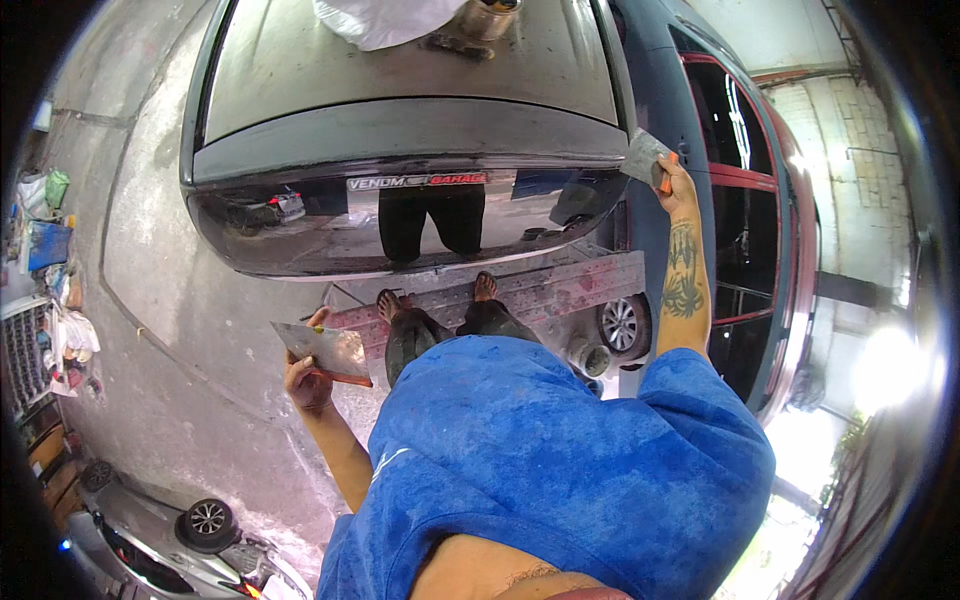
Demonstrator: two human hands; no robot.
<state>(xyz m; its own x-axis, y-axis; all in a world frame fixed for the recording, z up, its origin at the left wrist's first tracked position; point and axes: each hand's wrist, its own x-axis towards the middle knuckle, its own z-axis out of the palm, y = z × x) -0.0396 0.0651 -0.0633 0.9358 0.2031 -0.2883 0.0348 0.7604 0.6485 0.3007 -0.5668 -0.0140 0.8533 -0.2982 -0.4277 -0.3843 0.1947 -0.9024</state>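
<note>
My left hand (308,378) is closed around a wide metal putty spreader (335,352) with an orange edge, held flat out in front of me. A small yellowish dab shows on its plate. My right arm reaches forward. In my right hand (678,192) is a second putty spreader (646,157), grey-bladed with an orange handle. Its blade is by the right corner of the car roof (400,130), and I cannot tell whether it touches. Below the roof edge is a dark, glossy car window (330,225) that reflects legs and the surroundings.
A white plastic sheet (385,20), a used can (488,18) and a dark flat block (460,46) lie on the roof. I stand on a stained plank (570,285). At right is a dark car body (665,120); a silver car (150,530) is lower left.
</note>
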